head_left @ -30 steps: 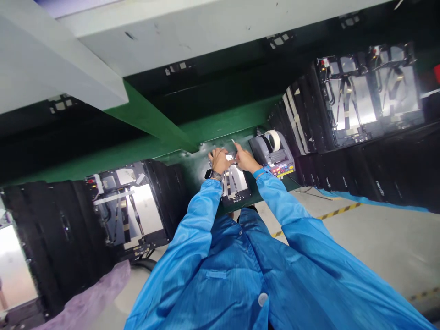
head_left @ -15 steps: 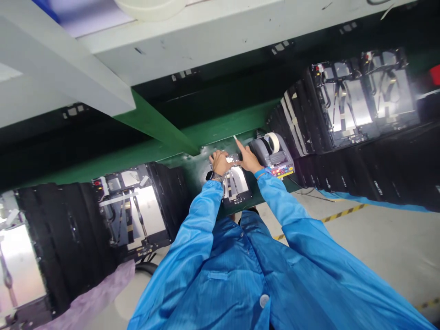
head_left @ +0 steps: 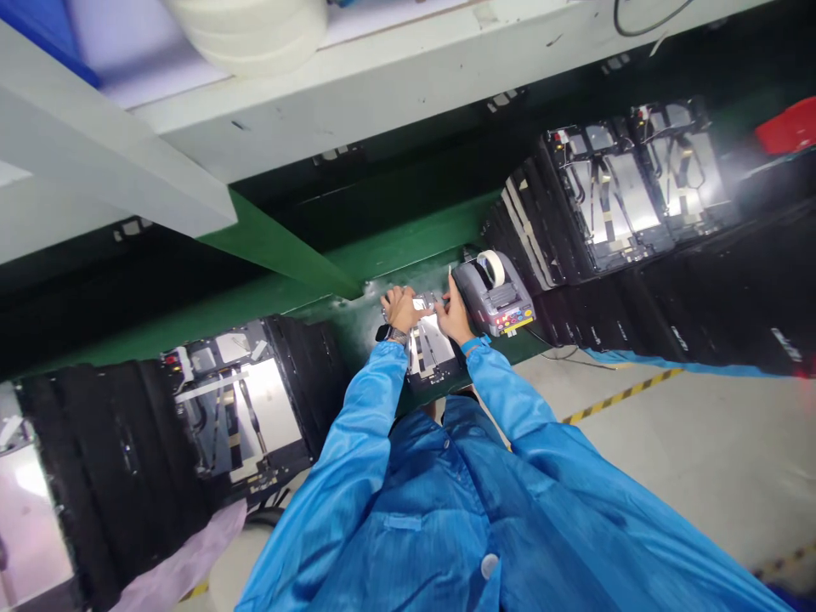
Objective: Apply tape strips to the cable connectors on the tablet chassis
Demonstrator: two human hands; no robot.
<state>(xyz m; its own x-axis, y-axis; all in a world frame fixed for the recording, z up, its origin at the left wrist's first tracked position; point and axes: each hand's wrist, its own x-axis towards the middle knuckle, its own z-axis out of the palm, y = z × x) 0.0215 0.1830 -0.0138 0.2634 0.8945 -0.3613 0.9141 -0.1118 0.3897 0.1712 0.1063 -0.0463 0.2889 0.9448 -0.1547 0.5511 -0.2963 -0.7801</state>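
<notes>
An opened device panel point(head_left: 432, 348), with silver plates and dark cables, lies flat on the green bench between my hands. My left hand point(head_left: 401, 308), a watch at its wrist, rests on the panel's far left part with its fingers spread. At the upper right edge, my right hand point(head_left: 454, 319) has its thumb near the panel and its index finger stretched upward. A small pale strip point(head_left: 450, 270), seemingly tape, shows at that fingertip. Close to the right hand stands a grey tape dispenser point(head_left: 497, 293) with a roll of cream tape point(head_left: 492, 265).
Rows of upright black device panels stand left point(head_left: 306, 357) and right point(head_left: 529, 229), with open-faced ones at their ends. A white shelf beam point(head_left: 382, 89) and green post point(head_left: 286, 255) lie ahead. A red object point(head_left: 787, 127) sits far right. Yellow-black tape point(head_left: 621, 395) marks the floor.
The view has shifted slightly. My right hand has drawn in a little toward the panel, its index finger now more upright with the pale strip at its tip. My left hand stays on the panel.
</notes>
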